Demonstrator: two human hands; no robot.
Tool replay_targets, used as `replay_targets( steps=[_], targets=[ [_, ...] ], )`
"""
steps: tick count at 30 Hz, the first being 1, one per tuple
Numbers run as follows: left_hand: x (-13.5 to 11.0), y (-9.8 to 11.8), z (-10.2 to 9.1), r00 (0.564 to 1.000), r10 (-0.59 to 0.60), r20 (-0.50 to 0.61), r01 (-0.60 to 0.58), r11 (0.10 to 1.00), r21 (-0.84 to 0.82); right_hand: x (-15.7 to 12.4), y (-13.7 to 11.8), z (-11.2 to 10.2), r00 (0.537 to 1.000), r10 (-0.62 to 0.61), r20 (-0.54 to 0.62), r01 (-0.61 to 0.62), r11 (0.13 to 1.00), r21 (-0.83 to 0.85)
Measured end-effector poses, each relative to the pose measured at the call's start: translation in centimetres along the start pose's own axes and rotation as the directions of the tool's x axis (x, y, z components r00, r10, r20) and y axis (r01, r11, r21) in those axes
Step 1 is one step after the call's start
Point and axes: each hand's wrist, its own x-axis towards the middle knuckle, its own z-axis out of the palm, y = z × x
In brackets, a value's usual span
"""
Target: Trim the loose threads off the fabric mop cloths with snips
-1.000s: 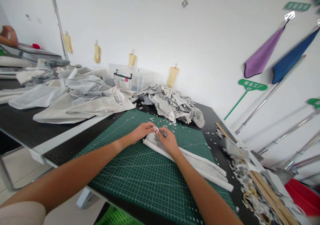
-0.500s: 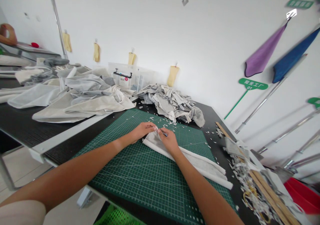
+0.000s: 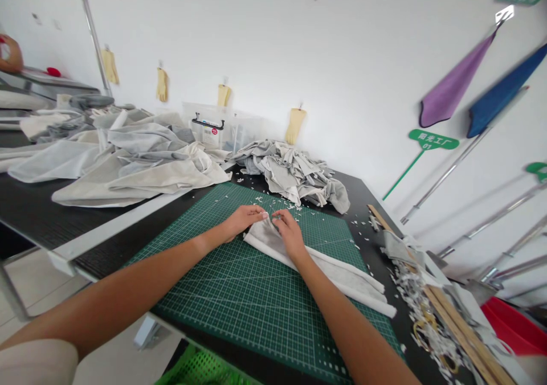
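A long folded strip of grey cloth (image 3: 342, 274) lies slantwise on the green cutting mat (image 3: 239, 294). Both my hands meet at its far end. My left hand (image 3: 243, 218) pinches the cloth's tip from the left, fingers closed. My right hand (image 3: 288, 231) rests on the cloth just beside it, fingers curled down onto the same end. Their fingertips nearly touch. I see no tool in the right hand now. Small white cloth snippets (image 3: 282, 203) are scattered on the mat just beyond the hands.
A heap of grey cloth pieces (image 3: 294, 174) sits behind the mat, with larger pale sheets (image 3: 128, 168) to the left. Scraps and wooden sticks (image 3: 444, 322) line the table's right edge, beside a red bin (image 3: 513, 328). A green basket (image 3: 200, 371) is below the near edge.
The small dark tool seen at my right hand's fingertips no longer shows. Both hands have shifted slightly along the cloth's far end, and the fingertips have closed together.
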Motion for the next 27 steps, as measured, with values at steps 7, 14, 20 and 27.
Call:
replay_targets(
  steps=[7, 14, 20, 27],
  targets=[
    [-0.1, 0.0, -0.1, 1.0, -0.01, -0.017, 0.01, 1.0, -0.017, -0.6, -1.1, 0.0, 0.996, -0.09, 0.017, 0.09, 0.996, 0.019],
    [-0.1, -0.2, -0.1, 0.999, -0.018, -0.04, 0.017, 1.0, -0.022, -1.0, -1.1, 0.4, 0.994, -0.11, 0.025, 0.112, 0.985, -0.134],
    [-0.1, -0.1, -0.1, 0.999, -0.006, -0.044, 0.004, 0.999, -0.044, -1.3, -1.5, 0.2, 0.99, -0.128, 0.051, 0.136, 0.968, -0.212],
    [-0.1, 0.0, 0.1, 0.998, 0.032, -0.048, -0.033, 0.999, -0.01, -1.7, -2.2, -0.1, 0.987, -0.133, 0.085, 0.152, 0.943, -0.296]
  ],
)
